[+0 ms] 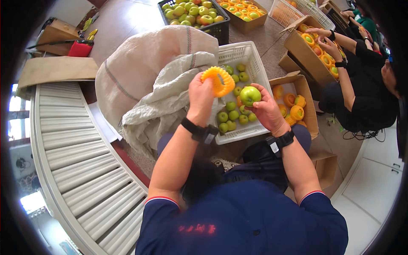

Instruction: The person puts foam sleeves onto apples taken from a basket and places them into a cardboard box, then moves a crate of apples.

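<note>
My left hand (200, 97) is closed on a yellow foam fruit net (222, 81), a ribbed ring with an opening through its middle. To its right, my right hand (268, 109) grips a green apple (250, 96) between thumb and fingers. Net and apple are apart, both held above a white plastic crate (243, 137) with several loose green apples (233, 114) in it. Right of the crate stands an open cardboard box (312, 111) with apples in yellow and orange foam nets (297, 112).
A big woven sack (140, 63) bulges beside the crate. A roller conveyor (85, 170) runs along the left. A black crate of apples (199, 15) and a box of netted fruit (244, 10) stand ahead. At right, another person (361, 80) reaches over a full carton (308, 53).
</note>
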A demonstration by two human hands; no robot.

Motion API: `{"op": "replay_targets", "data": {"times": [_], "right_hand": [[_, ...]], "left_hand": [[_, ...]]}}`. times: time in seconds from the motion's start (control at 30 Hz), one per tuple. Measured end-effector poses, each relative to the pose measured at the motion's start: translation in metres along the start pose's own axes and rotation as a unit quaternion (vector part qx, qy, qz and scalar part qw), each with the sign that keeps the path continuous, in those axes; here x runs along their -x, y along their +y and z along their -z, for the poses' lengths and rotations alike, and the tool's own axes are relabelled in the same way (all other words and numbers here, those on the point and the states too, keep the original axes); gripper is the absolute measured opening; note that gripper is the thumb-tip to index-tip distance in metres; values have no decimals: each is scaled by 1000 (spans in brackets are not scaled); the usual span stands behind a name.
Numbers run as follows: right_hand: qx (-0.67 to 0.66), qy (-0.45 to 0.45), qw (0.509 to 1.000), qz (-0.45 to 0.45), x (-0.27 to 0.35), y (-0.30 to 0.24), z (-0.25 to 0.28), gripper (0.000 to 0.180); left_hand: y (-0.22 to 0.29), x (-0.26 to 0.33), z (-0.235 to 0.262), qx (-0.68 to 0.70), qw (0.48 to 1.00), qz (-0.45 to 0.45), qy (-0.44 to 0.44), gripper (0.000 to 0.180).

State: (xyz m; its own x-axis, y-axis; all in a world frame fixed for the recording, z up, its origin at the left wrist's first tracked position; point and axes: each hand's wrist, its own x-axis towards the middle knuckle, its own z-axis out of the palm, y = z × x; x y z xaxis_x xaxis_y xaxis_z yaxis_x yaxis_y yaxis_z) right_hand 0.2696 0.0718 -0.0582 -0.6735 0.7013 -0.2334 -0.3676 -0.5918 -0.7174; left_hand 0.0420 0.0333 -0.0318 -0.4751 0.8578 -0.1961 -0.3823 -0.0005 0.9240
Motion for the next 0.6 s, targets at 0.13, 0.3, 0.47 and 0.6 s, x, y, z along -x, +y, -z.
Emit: {"op": "replay_targets", "data": {"times": [0.13,0.3,0.47,0.6], "right_hand": [[-2,-11,1000,26,11,-9,-25,61],[-85,-37,996,8,25,-13,-47,60],[-101,5,995,2,35,-11,-43,57],[-69,-14,997,25,39,-10,-52,59]], "left_hand": [[-2,23,-3,-116,989,-86,33,19],[6,32,9,-87,990,-107,42,18],[7,41,19,-129,987,-90,23,22],[3,38,21,-178,976,-121,30,22]]}}
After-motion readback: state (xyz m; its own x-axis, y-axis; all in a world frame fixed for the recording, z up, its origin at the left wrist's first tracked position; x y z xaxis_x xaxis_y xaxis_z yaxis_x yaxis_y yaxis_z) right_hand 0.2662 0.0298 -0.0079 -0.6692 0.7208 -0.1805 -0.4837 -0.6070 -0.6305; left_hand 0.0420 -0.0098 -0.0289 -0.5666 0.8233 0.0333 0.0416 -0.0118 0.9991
